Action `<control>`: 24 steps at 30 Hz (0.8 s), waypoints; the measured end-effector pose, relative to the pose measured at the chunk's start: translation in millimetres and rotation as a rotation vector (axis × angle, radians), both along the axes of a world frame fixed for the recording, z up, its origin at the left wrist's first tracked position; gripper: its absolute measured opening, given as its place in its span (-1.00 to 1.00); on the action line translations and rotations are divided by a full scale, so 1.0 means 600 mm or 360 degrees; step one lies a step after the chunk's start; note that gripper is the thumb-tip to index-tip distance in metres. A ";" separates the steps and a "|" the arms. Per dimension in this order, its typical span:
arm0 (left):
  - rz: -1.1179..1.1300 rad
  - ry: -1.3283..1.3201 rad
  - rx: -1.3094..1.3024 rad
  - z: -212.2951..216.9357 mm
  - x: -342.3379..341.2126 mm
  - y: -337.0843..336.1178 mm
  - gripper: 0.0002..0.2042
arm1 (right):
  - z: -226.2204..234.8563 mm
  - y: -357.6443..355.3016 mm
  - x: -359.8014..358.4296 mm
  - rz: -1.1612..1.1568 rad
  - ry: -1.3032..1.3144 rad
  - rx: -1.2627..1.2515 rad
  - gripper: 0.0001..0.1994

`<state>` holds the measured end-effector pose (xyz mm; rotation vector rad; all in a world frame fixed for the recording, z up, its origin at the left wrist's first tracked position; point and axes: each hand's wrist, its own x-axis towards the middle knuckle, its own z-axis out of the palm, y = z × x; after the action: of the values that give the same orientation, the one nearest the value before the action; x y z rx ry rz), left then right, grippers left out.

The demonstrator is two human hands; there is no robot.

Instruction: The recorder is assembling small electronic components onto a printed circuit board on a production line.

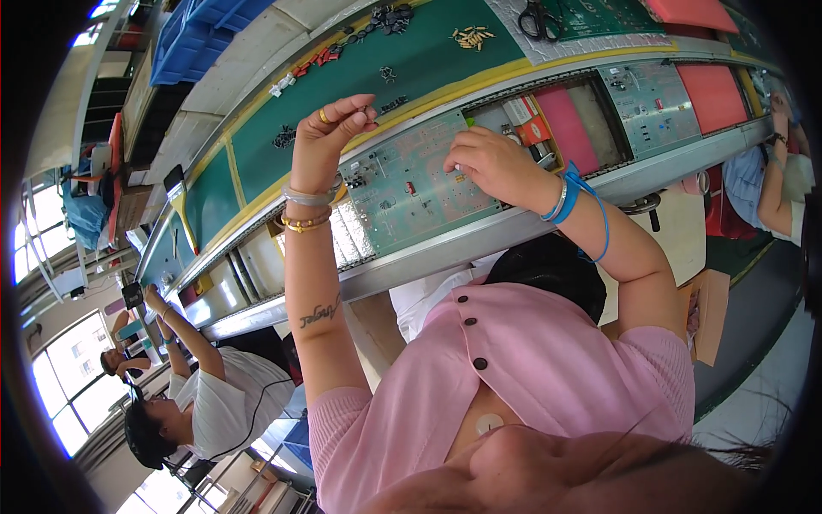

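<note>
A green circuit board (pixel 390 210) lies on the line in front of me, with several small parts standing on it. Raised over its far left corner, my left hand (pixel 325 141) is closed in a pinch on a small dark electronic component (pixel 366 110), whose kind is too small to make out. Low over the board's right side, my right hand (pixel 495 164) has its fingertips pinched around a small white component (pixel 457 167). Whether that part touches the board cannot be seen.
Beyond the board, a green bench (pixel 342 68) carries piles of black parts (pixel 390 19), red parts (pixel 317 60) and brass-coloured pins (pixel 473 37). Black scissors (pixel 539 20) lie farther right. Another circuit board (pixel 649 103) sits along the line. A brush (pixel 178 206) and a co-worker (pixel 214 394) are at left.
</note>
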<state>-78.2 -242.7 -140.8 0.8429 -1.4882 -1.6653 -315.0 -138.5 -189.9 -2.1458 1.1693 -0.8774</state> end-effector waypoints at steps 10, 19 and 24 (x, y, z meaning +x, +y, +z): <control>0.0455 -0.0988 -0.0259 0.024 0.017 0.191 -0.88 | 0.008 0.013 0.000 0.0026 0.0063 -0.0072 -0.86; 0.0750 -0.1121 -0.0126 -0.022 -0.025 0.293 -0.86 | 0.002 0.014 0.002 0.0031 0.0013 -0.0136 -0.86; 0.0917 -0.1176 -0.0475 -0.035 -0.062 0.293 -0.88 | -0.001 0.016 0.002 0.0020 -0.0007 -0.0147 -0.86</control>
<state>-115.6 -67.2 -161.8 1.6276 -1.6711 -0.7021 -314.1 -128.6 -190.2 -2.2212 1.1325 -0.9471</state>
